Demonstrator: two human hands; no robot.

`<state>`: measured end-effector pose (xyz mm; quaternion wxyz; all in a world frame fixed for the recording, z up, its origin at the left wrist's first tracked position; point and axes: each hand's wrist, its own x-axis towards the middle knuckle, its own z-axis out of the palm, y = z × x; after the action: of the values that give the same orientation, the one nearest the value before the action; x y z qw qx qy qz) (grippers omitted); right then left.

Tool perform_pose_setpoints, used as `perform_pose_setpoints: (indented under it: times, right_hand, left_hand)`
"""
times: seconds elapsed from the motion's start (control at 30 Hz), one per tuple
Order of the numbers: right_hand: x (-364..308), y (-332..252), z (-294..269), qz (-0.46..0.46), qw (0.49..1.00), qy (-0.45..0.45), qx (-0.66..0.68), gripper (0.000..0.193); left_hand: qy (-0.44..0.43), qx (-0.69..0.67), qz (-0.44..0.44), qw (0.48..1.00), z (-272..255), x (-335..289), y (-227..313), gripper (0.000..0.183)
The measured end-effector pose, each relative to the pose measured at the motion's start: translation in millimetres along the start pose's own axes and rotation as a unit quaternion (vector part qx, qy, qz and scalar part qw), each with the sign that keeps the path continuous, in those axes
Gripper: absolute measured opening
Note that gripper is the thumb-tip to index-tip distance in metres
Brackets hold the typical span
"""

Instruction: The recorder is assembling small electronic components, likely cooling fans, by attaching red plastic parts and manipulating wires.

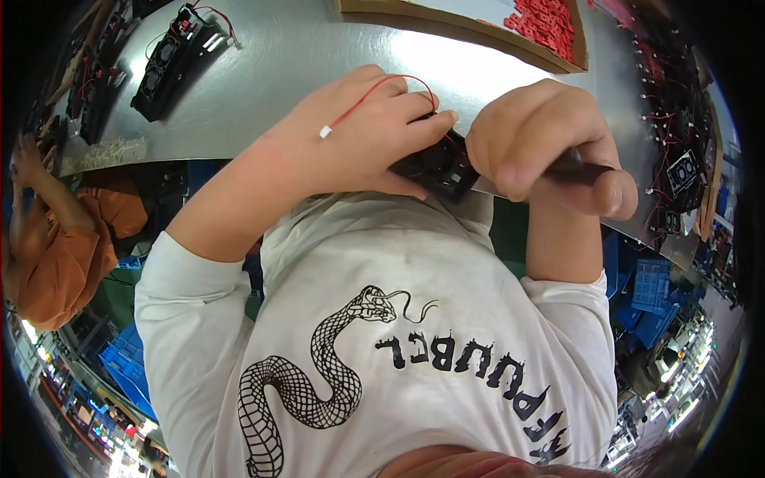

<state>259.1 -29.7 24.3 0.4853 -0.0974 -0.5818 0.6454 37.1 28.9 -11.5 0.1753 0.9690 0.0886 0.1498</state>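
Note:
At the near edge of the metal table, my left hand (362,131) is closed around a black plastic fan assembly (446,166), which it partly covers. From this unit a thin red wire loops over the back of that hand and ends in a small white connector (325,131). My right hand (546,143) grips a dark-handled tool (575,169); a flat metal strip, seemingly its blade, shows between that hand and the unit. The fingers hide most of the tool, so its exact kind is unclear, as is whether its tip touches the unit.
Another black fan assembly (169,60) with wires lies at the table's far left. A cardboard tray (470,30) of small red parts stands at the back. Several wired fans (681,175) line the right side. At left sits a person in an orange top (68,267). Blue crates (652,284) stand below.

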Motion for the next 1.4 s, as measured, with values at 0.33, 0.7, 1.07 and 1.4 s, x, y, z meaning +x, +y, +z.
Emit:
perform_pose_setpoints:
  times: [0.33, 0.7, 1.07, 1.4]
  right_hand:
    - [-38, -3, 27, -0.121, 0.952, 0.228, -0.166, 0.088]
    - [-37, 6, 25, -0.112, 0.956, 0.229, -0.144, 0.08]
    - [3, -3, -13, -0.056, 0.993, -0.087, -0.06, 0.049]
    - [-50, 1, 23, -0.165, 0.94, 0.3, -0.002, 0.073]
  left_hand:
    - [0.063, 0.031, -0.153, 0.986, 11, -11, 35, 0.073]
    - [0.049, 0.065, -0.162, 0.983, 11, -8, 41, 0.073]
    - [0.058, 0.022, -0.072, 0.996, 6, -7, 11, 0.071]
    - [0.07, 0.054, -0.1, 0.991, 16, -16, 28, 0.078]
